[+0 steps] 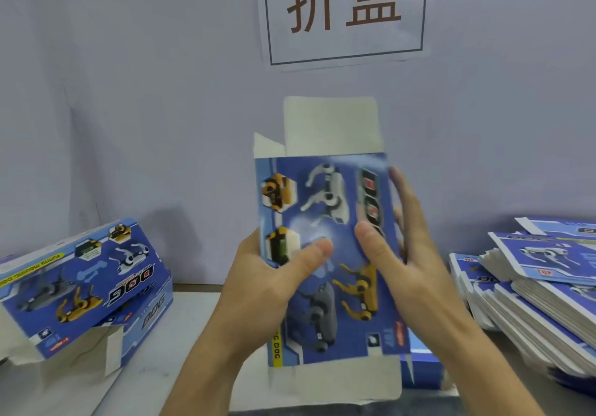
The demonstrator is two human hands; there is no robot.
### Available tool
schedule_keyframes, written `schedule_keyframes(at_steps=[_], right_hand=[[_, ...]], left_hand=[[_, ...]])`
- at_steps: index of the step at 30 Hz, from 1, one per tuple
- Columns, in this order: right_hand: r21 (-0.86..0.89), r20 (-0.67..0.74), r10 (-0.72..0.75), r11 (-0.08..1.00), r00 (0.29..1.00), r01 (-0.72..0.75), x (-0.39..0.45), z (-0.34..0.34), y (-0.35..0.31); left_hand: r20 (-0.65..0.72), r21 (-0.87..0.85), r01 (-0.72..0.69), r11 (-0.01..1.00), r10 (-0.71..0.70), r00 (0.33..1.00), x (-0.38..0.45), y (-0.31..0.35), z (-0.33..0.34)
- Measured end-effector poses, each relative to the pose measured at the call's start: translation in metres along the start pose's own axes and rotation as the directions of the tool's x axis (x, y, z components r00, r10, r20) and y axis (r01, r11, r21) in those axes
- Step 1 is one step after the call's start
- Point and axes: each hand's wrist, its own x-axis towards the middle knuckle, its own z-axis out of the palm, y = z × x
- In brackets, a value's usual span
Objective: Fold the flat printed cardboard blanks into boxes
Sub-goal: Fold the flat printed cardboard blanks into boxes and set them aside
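The printed box blank (325, 254) stands upright between both hands: the left hand (267, 280) grips its left edge, thumb across the front; the right hand (403, 254) clasps its right edge.

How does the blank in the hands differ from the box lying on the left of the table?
The held blank stands upright off the table, gripped by the left hand and right hand; the left box lies on the table, untouched. The held blank looks nearly flat; the left box is opened into a volume, an end flap hanging loose. Both share the blue robot-dog print.
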Motion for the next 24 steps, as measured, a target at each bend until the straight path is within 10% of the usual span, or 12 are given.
schedule_keyframes(at_steps=[7, 14, 24], right_hand=[[0.084, -0.037, 0.033, 0.996, 0.999, -0.029, -0.002, -0.002, 0.003], [0.097, 0.117, -0.031, 0.995, 0.993, 0.02, -0.01, 0.032, 0.005], [0.069, 0.049, 0.011, 0.998, 0.999, -0.014, -0.004, 0.02, 0.005]], left_hand=[[0.079, -0.053, 0.011, 0.999, -0.006, 0.997, -0.001, 0.001, 0.001], [-0.309, -0.144, -0.204, 0.968, 0.152, 0.939, 0.005, 0.011, -0.008], [-0.233, 0.0, -0.276, 0.961, 0.268, 0.935, 0.003, 0.008, 0.011]])
